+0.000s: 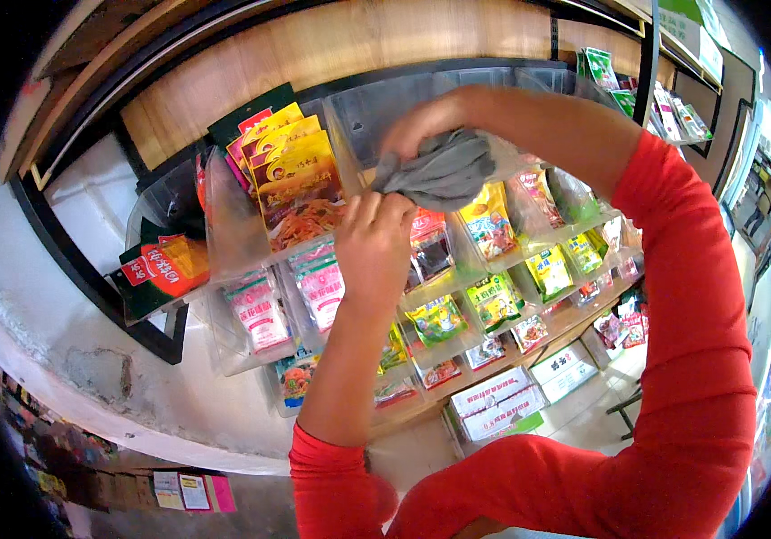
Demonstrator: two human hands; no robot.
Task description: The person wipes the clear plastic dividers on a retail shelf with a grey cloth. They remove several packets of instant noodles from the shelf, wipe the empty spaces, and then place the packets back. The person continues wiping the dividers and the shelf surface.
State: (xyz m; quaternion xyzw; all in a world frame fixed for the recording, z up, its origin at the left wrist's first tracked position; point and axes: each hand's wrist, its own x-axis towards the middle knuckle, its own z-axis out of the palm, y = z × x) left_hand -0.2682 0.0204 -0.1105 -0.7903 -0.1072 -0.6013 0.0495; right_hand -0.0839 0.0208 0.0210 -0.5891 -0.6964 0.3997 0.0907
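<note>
A grey cloth (pixel 442 174) is bunched between my hands, over the upper row of clear plastic bins. My right hand (pixel 426 128), blurred, reaches across from the right and grips its upper side. From below, my left hand (pixel 375 236) closes its fingers at the cloth's lower left edge; its fingertips are hidden. Behind the cloth, the back panel of a clear plastic bin (pixel 375 124) shows. Yellow seasoning packets (pixel 298 182) stand in the bin left of my hands. A yellow packet (pixel 488 219) lies just right of the cloth.
Lower tiers hold pink-and-white packets (pixel 257 313) and green-yellow packets (pixel 493 300). A dark packet with an orange front (pixel 166 266) hangs at the left end. Printed cartons (pixel 500 407) sit on the floor below. A black shelf frame (pixel 646 60) rises at the right.
</note>
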